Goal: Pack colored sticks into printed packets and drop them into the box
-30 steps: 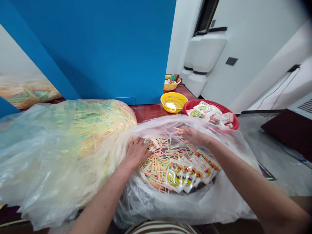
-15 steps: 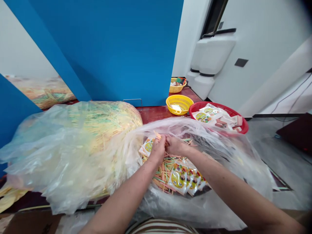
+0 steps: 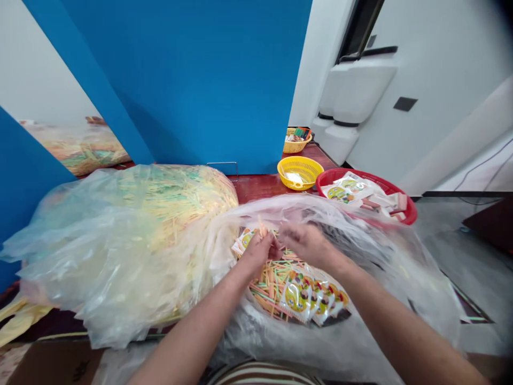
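My left hand (image 3: 260, 250) is closed on a few thin pale orange sticks (image 3: 262, 226) that poke up above its fingers. Just to its right, my right hand (image 3: 302, 241) hangs apart from it, blurred, and whether it holds anything is hidden. Both are over an open clear plastic bag (image 3: 332, 342) full of thin pastel sticks (image 3: 269, 282). Several printed packets (image 3: 297, 294) lie fanned on the sticks near the bag's front. More packets (image 3: 242, 240) rest at its left side, beside my left hand.
A large plastic bag of pastel sticks (image 3: 176, 198) lies at the left. Behind the open bag stand a yellow basket (image 3: 310, 170), a red basket (image 3: 409, 213) with packets and pinkish pieces, and a farther yellow basket (image 3: 294, 146). A blue panel (image 3: 200, 85) rises behind.
My right hand has moved away from my left hand, up and to the right. The left still holds the sticks. The view has shifted slightly.
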Demonstrator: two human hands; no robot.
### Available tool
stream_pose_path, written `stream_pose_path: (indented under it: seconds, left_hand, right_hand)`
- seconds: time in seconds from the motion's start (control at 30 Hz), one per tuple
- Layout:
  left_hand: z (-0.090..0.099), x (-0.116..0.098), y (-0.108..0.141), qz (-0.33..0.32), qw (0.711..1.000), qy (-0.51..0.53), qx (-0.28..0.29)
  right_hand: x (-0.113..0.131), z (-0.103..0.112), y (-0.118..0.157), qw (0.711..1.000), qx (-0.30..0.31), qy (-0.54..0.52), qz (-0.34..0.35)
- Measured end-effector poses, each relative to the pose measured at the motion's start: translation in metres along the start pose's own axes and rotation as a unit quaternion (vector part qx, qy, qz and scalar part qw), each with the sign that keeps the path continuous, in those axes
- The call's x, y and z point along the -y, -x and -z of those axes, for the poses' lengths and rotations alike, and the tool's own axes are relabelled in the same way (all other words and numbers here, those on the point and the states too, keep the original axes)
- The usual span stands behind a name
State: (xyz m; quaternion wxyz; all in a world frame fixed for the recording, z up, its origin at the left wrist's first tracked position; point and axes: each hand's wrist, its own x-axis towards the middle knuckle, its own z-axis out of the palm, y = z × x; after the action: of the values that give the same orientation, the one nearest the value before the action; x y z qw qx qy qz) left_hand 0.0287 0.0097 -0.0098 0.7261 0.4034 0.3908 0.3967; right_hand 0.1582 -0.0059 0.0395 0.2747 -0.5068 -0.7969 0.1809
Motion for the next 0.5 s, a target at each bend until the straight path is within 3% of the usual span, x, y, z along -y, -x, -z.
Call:
stream_pose_path:
  seconds: [0.03,0.1,0.17,0.23,0.3,0.37,0.43,0.5]
  left_hand:
    - [0.004,-0.003,0.002,-0.020,0.995,-0.086,0.045]
    - [0.011,-0.011,0.005,-0.063,0.969,-0.214,0.108]
    - [0.013,-0.017,0.006,-0.077,0.957,-0.252,0.122]
    - [0.012,-0.018,0.006,-0.038,0.963,-0.232,0.128]
    - [0.008,-0.014,0.007,-0.017,0.972,-0.203,0.114]
    - [0.004,-0.007,0.008,-0.047,0.975,-0.202,0.083]
    - [0.001,-0.002,0.008,-0.085,0.973,-0.204,0.072]
    - [0.003,-0.002,0.005,-0.081,0.972,-0.198,0.095]
  right_hand:
    - [0.001,0.007,-0.002,0.999,-0.015,0.029,0.008]
    - [0.003,0.012,-0.004,0.994,0.018,0.106,0.029]
    - [0.004,0.004,-0.002,0.980,0.100,0.168,0.040]
    - [0.005,-0.012,0.002,0.974,0.130,0.184,0.026]
    - [0.004,-0.024,0.007,0.987,0.090,0.130,0.009]
    - [0.000,-0.028,0.010,0.998,0.046,0.042,0.005]
    - [-0.005,-0.024,0.011,0.999,0.027,-0.021,0.009]
    - [-0.014,-0.015,0.012,0.999,0.033,-0.031,0.009]
